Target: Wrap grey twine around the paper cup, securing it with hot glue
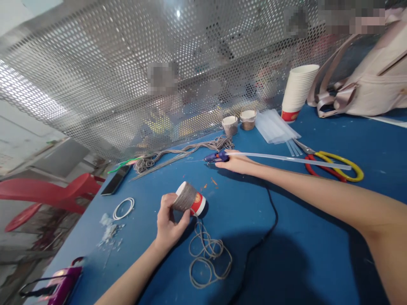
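Note:
My left hand (168,222) is closed round a paper cup (190,199) lying on its side, part wrapped in grey cord, its red and white rim end bare. The loose grey cord (208,258) trails from the cup into loops on the blue table (241,212). My right hand (237,162) reaches far across the table and grips a blue glue gun (216,157) lying flat there. A long clear glue stick (286,159) sticks out of the gun's back, and its black cable (270,216) runs toward me.
Two cord-wrapped cups (238,122) stand at the back by a bundle of grey cord (178,152). A stack of paper cups (297,91), spare glue sticks (276,127), yellow and red scissors (333,163) and a beige bag (372,80) lie right. A phone (116,180) and white ring (124,207) lie left.

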A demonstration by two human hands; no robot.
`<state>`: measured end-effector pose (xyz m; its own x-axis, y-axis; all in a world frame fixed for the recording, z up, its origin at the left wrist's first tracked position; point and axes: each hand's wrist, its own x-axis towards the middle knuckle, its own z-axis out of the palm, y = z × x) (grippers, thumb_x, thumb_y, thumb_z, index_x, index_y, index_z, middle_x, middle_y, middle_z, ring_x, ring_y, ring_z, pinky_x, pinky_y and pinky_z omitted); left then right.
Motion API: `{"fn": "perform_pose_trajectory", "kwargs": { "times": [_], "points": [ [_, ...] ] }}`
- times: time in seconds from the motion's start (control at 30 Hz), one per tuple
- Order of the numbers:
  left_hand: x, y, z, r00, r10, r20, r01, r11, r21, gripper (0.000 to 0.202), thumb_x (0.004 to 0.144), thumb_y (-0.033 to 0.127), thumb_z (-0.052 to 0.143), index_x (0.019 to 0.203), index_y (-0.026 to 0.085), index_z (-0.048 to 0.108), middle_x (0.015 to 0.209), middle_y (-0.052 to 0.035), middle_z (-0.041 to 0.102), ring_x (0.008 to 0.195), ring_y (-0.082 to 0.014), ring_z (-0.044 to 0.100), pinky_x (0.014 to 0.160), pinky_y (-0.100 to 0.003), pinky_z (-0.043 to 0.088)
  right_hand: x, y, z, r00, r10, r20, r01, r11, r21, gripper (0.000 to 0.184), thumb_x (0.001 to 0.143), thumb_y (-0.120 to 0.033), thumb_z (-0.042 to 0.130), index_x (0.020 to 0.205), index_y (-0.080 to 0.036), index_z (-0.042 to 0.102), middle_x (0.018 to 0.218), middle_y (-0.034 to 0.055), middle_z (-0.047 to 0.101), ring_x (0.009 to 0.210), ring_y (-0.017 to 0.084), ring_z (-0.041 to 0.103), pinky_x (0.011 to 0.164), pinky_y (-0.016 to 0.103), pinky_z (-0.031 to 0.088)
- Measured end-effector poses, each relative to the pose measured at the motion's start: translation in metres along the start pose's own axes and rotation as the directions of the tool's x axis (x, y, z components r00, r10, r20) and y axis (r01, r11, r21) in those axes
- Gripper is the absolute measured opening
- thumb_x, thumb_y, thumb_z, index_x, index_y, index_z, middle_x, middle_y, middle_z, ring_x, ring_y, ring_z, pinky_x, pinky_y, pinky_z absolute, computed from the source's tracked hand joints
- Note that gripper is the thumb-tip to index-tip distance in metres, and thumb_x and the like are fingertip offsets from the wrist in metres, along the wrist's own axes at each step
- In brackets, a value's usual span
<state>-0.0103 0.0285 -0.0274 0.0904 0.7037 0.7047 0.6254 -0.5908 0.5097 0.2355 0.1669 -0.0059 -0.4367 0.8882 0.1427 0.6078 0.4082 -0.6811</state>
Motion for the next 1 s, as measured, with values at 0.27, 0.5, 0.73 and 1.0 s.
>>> {"fn": "perform_pose_trajectory", "kwargs": {
  "times": [0.27, 0.5, 0.73, 1.0],
  "points": [
    [0.001, -0.003, -0.002, 0.999, 0.039, 0.021, -0.040, 0.999, 0.029, 0.023, 0.071, 0.015, 0.063, 0.090, 0.022, 0.052, 0.081, -0.0015, 0.054, 0.078, -0.0172, 0.052, 0.067, -0.030, 0.045, -0.005, 0.011, 0.014, 1.000, -0.002, -0.014, 0.001, 0.997, -0.072, 0.035, 0.081, -0.039, 0.059, 0.110, -0.019, 0.064, 0.103, 0.0088, 0.069, 0.091, 0.025, 0.063, 0.075, 0.031, 0.046],
    [0.005, 0.002, -0.002, 0.999, 0.046, -0.002, -0.046, 0.998, 0.054, 0.022, 0.073, 0.015, 0.061, 0.091, 0.022, 0.050, 0.082, -0.0012, 0.052, 0.076, -0.0164, 0.050, 0.067, -0.031, 0.044, -0.062, -0.004, -0.009, 0.942, 0.069, -0.328, -0.010, 0.984, 0.180, 0.017, 0.077, -0.034, 0.059, 0.077, -0.018, 0.056, 0.077, 0.0041, 0.057, 0.071, 0.018, 0.053, 0.070, 0.033, 0.043],
    [0.016, 0.014, -0.006, 0.970, 0.244, -0.007, -0.237, 0.949, 0.208, 0.031, 0.068, 0.013, 0.066, 0.095, 0.021, 0.051, 0.081, -0.0007, 0.053, 0.078, -0.0176, 0.051, 0.068, -0.033, 0.043, -0.094, -0.072, 0.029, 0.857, 0.241, 0.456, -0.507, 0.237, 0.828, 0.021, 0.068, -0.015, 0.068, 0.085, -0.016, 0.055, 0.078, -0.0002, 0.059, 0.071, 0.011, 0.056, 0.073, 0.027, 0.045],
    [0.019, 0.020, -0.015, 0.937, 0.348, 0.035, -0.337, 0.874, 0.350, 0.035, 0.066, 0.011, 0.068, 0.095, 0.020, 0.050, 0.082, -0.0021, 0.052, 0.077, -0.0180, 0.051, 0.067, -0.033, 0.043, -0.087, -0.099, 0.049, 0.694, -0.034, 0.720, -0.715, 0.088, 0.693, 0.010, 0.079, -0.015, 0.059, 0.069, -0.013, 0.055, 0.065, -0.0015, 0.055, 0.045, 0.005, 0.044, 0.047, 0.021, 0.039]
  ]
}}
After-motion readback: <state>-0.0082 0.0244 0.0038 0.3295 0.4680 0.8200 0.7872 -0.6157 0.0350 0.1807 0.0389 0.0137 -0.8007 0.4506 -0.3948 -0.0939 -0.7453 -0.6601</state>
